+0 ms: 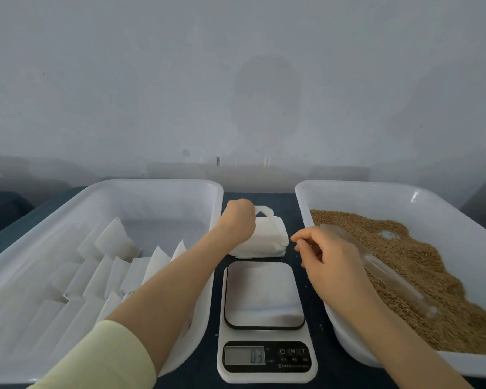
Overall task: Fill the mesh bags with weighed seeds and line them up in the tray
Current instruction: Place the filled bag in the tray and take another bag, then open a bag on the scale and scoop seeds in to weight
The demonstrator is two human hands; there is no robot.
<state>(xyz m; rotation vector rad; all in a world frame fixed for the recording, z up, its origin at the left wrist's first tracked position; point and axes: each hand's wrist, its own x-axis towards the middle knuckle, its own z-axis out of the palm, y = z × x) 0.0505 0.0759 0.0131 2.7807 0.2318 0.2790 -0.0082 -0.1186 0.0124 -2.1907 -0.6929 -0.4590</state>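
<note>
left hand [239, 217]: reaching out between the two trays, grip curled down on the stack of empty mesh bags [264, 240]. I only see the back of the hand, so no idea how many bags it's got.
right hand [327, 255]: hanging over the rim of the seed tray [302, 192]. Fingers are loosely curled, thumb and forefinger tips close together. Honestly can't tell if that grip is pinching anything.
stack of empty mesh bags: on the dark counter [289, 200], just behind the scale [264, 327].
scale: sits between the trays, platform bare, readout looks like 03.
bag tray [163, 184]: on the left, with white bags [115, 242] leaning in overlapping rows.
seeds [421, 265]: a brown heap filling most of the seed tray.
scoop [390, 273]: clear plastic, lying on the seeds just past the right hand.
sleeve [101, 357]: pale yellow, on the left arm.
</note>
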